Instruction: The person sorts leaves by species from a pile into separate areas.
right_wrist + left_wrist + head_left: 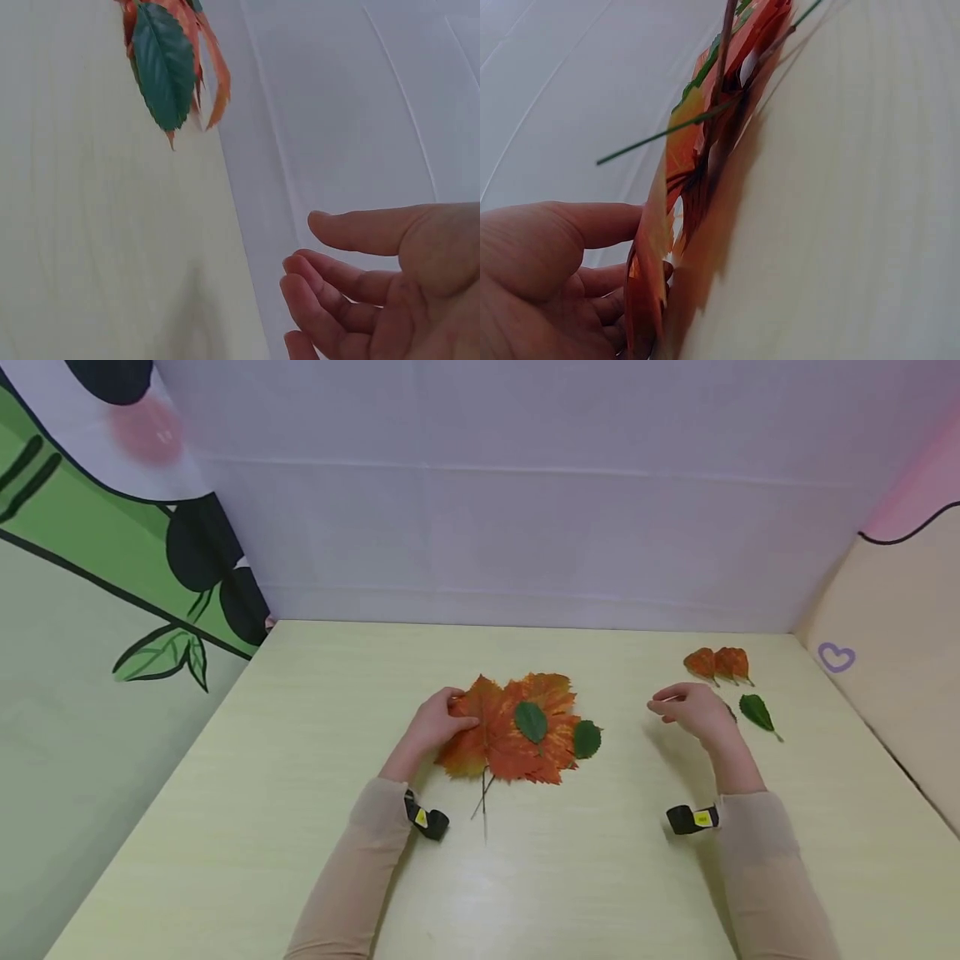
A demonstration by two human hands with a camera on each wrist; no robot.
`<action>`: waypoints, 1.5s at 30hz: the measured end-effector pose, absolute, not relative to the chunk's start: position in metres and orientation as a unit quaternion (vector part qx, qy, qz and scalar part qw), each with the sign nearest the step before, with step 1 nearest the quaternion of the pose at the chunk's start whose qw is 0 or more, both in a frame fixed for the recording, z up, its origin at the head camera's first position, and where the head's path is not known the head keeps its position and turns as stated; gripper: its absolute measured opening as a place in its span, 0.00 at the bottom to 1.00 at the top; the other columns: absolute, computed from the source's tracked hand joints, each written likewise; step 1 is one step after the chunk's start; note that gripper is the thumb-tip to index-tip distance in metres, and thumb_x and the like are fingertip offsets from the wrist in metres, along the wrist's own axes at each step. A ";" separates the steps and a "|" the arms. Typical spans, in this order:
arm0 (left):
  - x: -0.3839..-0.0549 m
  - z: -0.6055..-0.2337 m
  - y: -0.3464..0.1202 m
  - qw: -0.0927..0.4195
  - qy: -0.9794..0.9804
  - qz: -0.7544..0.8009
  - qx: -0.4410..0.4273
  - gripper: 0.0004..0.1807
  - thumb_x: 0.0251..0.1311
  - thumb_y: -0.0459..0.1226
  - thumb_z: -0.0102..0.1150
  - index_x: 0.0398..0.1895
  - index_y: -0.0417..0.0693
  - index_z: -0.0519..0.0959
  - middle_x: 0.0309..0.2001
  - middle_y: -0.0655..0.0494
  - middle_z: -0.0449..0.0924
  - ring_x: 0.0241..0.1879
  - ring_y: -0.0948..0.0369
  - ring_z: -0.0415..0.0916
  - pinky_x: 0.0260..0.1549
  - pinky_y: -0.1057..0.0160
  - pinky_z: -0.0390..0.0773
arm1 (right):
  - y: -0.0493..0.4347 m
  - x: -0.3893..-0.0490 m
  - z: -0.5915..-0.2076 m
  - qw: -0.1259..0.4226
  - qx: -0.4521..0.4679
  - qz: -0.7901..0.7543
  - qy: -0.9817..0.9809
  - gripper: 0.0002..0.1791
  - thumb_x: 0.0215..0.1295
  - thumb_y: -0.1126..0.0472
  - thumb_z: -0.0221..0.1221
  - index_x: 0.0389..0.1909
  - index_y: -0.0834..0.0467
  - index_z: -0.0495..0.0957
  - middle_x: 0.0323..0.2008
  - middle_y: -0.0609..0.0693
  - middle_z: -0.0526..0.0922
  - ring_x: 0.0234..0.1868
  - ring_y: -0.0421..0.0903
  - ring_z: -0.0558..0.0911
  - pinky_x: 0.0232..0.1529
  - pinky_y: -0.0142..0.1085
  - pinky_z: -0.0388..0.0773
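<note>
The leaf cluster (510, 739) lies on the bench (555, 885), its left edge apparently raised off the surface. One green leaf (531, 722) rests on the cluster's face; a second green leaf (587, 739) sits at its right edge. Stems (724, 49) cross at the cluster's near side.

Left hand (437, 722): grip clamped on the cluster's left edge, thumb (607, 225) on the face and fingers behind it. Right hand (693, 706): to the right of the cluster and well apart from it; the grip is apart, nothing seen between thumb and fingertips (296, 289).

Beyond the right hand, far right of the cluster, lie three brown leaves (727, 665) and a loose green leaf (757, 712). A dark item beside the right wrist is mostly hidden and cannot be identified.

Handling advice: a light pinch at the cluster's edge should suffice, since the leaves look thin and liable to crease. The cluster is best steadied flat, without dragging, so that the green leaves do not slip.
</note>
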State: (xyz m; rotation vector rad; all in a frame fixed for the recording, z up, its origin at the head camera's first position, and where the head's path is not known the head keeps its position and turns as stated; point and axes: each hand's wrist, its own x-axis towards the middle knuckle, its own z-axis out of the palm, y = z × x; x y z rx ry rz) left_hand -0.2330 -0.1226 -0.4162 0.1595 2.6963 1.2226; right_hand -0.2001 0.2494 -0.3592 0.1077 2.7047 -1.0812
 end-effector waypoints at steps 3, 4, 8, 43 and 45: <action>-0.233 -0.417 -0.123 0.086 0.908 0.407 0.051 0.33 0.53 0.41 0.62 0.61 0.41 0.64 0.58 0.42 0.68 0.57 0.49 0.66 0.55 0.52 0.67 | 0.237 -0.201 -0.362 0.124 0.023 -0.359 0.925 0.26 0.62 0.50 0.54 0.53 0.66 0.70 0.46 0.65 0.78 0.46 0.58 0.77 0.48 0.51 0.68; -0.233 -0.417 -0.124 0.086 0.908 0.407 0.051 0.33 0.53 0.41 0.62 0.62 0.41 0.63 0.58 0.42 0.68 0.57 0.49 0.66 0.55 0.53 0.67 | 0.233 -0.201 -0.364 0.126 0.019 -0.355 0.926 0.26 0.62 0.50 0.54 0.52 0.66 0.71 0.45 0.64 0.78 0.45 0.58 0.78 0.46 0.50 0.69; -0.233 -0.417 -0.123 0.089 0.908 0.407 0.049 0.33 0.54 0.41 0.61 0.62 0.41 0.63 0.58 0.42 0.68 0.56 0.49 0.66 0.55 0.52 0.67 | 0.216 -0.203 -0.368 0.136 0.004 -0.328 0.935 0.25 0.60 0.50 0.56 0.49 0.66 0.72 0.40 0.61 0.80 0.40 0.54 0.79 0.40 0.43 0.71; -0.233 -0.417 -0.125 0.088 0.906 0.410 0.054 0.33 0.53 0.41 0.62 0.61 0.41 0.64 0.57 0.43 0.69 0.56 0.50 0.66 0.55 0.53 0.67 | 0.175 -0.209 -0.379 0.153 -0.033 -0.200 0.967 0.29 0.49 0.54 0.66 0.49 0.66 0.70 0.48 0.63 0.76 0.42 0.56 0.75 0.38 0.44 0.72; -0.233 -0.417 -0.125 0.089 0.905 0.412 0.056 0.33 0.53 0.41 0.62 0.61 0.41 0.64 0.57 0.43 0.69 0.56 0.50 0.66 0.55 0.53 0.67 | 0.176 -0.210 -0.380 0.150 -0.035 -0.210 0.965 0.27 0.50 0.56 0.66 0.48 0.67 0.71 0.48 0.64 0.76 0.43 0.56 0.75 0.40 0.44 0.72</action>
